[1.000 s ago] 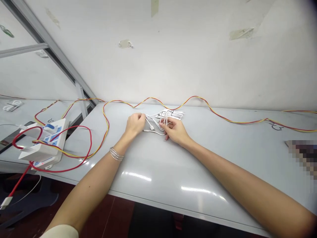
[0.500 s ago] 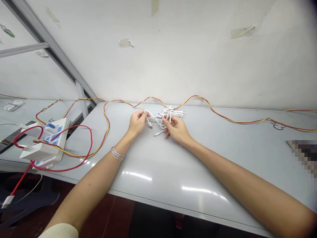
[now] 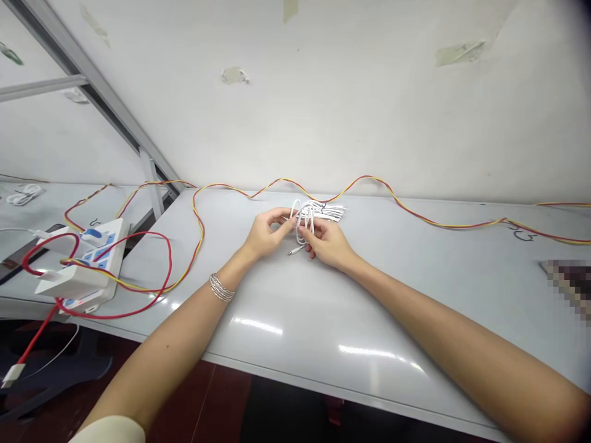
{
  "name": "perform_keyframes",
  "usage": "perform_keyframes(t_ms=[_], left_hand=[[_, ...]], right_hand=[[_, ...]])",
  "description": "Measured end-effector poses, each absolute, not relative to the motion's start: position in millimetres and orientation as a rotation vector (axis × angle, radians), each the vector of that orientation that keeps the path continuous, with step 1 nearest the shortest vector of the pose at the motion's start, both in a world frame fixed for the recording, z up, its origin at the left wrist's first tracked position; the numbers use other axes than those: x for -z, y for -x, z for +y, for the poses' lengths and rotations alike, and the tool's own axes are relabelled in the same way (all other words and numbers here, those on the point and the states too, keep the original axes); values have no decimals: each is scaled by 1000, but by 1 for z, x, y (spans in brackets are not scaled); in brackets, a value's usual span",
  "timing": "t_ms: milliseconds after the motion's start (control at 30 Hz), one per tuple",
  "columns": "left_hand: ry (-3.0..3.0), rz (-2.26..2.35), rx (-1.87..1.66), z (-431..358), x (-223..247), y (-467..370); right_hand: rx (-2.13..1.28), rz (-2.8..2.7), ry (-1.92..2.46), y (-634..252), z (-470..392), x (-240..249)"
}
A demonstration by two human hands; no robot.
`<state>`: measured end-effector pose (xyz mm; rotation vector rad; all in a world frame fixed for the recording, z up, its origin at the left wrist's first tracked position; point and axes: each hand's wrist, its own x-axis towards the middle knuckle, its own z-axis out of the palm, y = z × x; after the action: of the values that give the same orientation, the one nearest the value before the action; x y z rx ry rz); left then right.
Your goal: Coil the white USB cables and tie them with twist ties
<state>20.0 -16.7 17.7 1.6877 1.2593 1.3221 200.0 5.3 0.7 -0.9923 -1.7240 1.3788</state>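
Note:
A white cable (image 3: 305, 223), gathered in loose loops, is held between both hands above the grey table. My left hand (image 3: 269, 232) pinches the left side of the loops between thumb and fingers. On the right side, my right hand (image 3: 326, 242) has its fingers closed on the same loops. One plug of the cable (image 3: 295, 250) points down to the left below the fingertips; the other end is hidden. Just behind my right hand lies a bundle of white twist ties (image 3: 331, 211) on the table.
A red and yellow twisted wire (image 3: 378, 182) runs along the wall behind the table (image 3: 295, 320). At the left are a power strip (image 3: 108, 246) with chargers and red cable loops, and another white cable coil (image 3: 26, 194). A blurred-out object (image 3: 570, 283) lies far right.
My left hand has moved right, up to my right hand, bringing the cable end it held to the loops. The USB plug that hung from it no longer shows.

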Motion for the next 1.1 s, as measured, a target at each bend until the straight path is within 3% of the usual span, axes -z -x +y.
perform_keyframes(t_ms=[800, 1100], left_hand=[[-1498, 1258, -1399, -19, -23, -23], [-1556, 1220, -1526, -19, -23, -24]], right_hand=[[-1552, -1711, 868, -203, -1, -15], [-1404, -1747, 837, -201, 2, -9]])
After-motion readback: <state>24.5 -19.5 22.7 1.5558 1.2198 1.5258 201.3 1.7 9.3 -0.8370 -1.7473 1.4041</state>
